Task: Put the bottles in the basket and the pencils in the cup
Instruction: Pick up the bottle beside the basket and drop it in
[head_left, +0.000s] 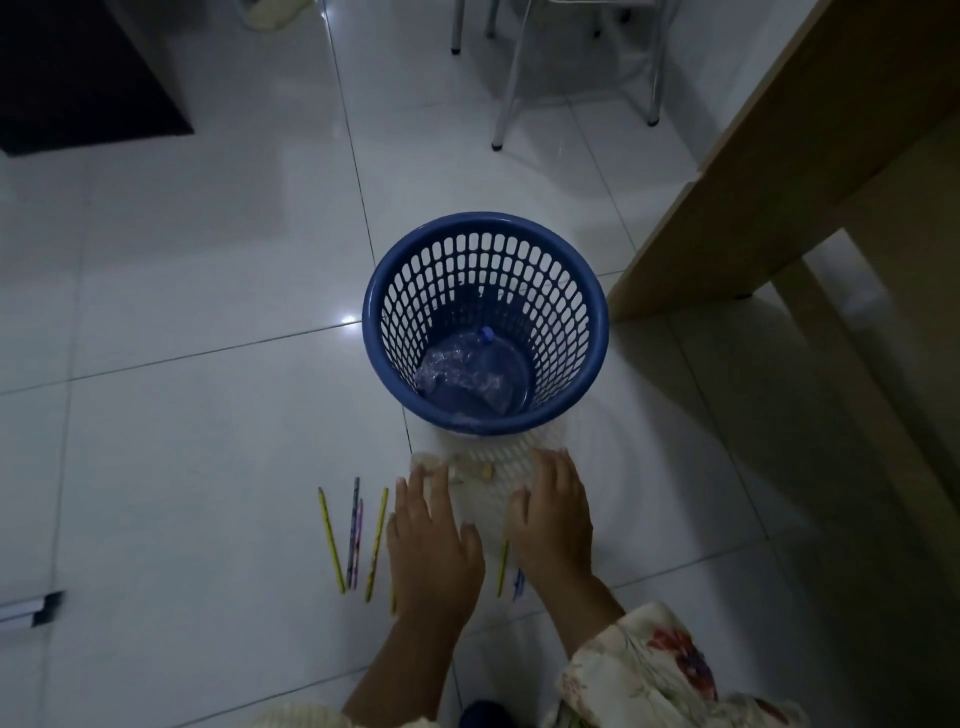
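While both hands (434, 540) (553, 519) flank a blurred clear bottle (478, 486), neither grip's closure is discernible; pencils (353, 535) are partly hidden.

dim bluish scene, glare spot on the floor tiles (347, 318), warped edges.

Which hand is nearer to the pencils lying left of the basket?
Left. The left hand lies right beside the pencils; the right hand is farther, on the other side of the left hand.

Cream sleeve (660, 670) with red and purple floral print; pale ribbed cuff (301, 716) opposite.
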